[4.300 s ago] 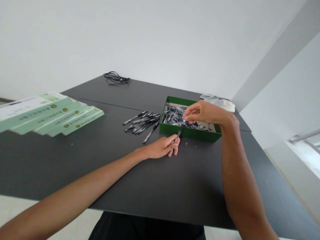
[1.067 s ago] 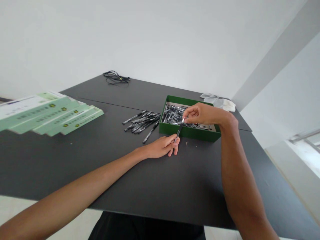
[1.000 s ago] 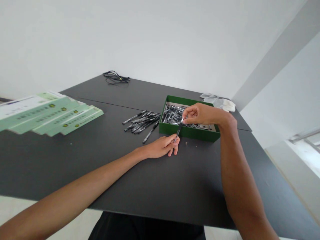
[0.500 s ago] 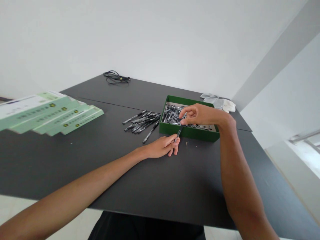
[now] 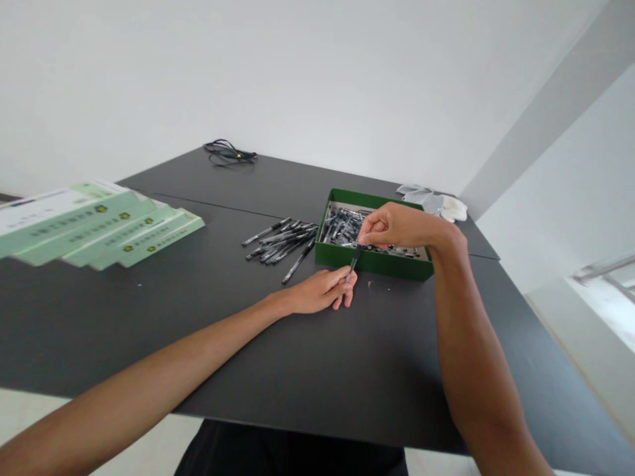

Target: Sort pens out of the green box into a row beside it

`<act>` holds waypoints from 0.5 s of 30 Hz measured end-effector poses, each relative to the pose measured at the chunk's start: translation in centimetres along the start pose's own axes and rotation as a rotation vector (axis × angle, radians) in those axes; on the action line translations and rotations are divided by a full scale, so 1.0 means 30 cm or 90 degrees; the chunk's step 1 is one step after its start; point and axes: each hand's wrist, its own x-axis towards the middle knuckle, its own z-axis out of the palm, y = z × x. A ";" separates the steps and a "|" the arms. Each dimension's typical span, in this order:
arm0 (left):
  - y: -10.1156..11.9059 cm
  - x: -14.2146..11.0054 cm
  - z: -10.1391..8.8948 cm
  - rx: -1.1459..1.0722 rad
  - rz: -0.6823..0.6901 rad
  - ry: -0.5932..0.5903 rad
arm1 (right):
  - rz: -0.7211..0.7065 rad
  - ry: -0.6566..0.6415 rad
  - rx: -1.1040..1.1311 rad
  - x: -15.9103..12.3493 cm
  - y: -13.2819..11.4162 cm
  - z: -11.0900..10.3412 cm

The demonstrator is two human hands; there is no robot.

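My left hand (image 5: 327, 289) rests on the dark table and is closed around the lower part of a black-and-clear pen (image 5: 354, 260). The pen slants upward in front of a green box (image 5: 387, 262). My right hand (image 5: 383, 226) hangs over the box's near edge, its thumb and fingers pinched on the pen's dark upper end. Inside the box lie many small black-and-clear pen parts (image 5: 342, 227), partly covered by my right hand. A loose pile of pens (image 5: 282, 241) lies left of the box, with one pen (image 5: 298, 262) nearer my left wrist.
Fanned green-and-white printed boards (image 5: 149, 233) lie on the left of the dark table (image 5: 307, 370). A coiled black cable (image 5: 228, 153) sits at the back edge. White gloves or cloths (image 5: 441, 203) lie behind the box, near the wall.
The fingers of my right hand have closed onto the pen's upper end, where they were more apart before. My left hand and the pile of pens have stayed in place.
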 end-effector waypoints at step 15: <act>-0.012 0.003 -0.003 -0.028 -0.010 -0.005 | 0.235 0.176 -0.181 0.051 0.364 -0.038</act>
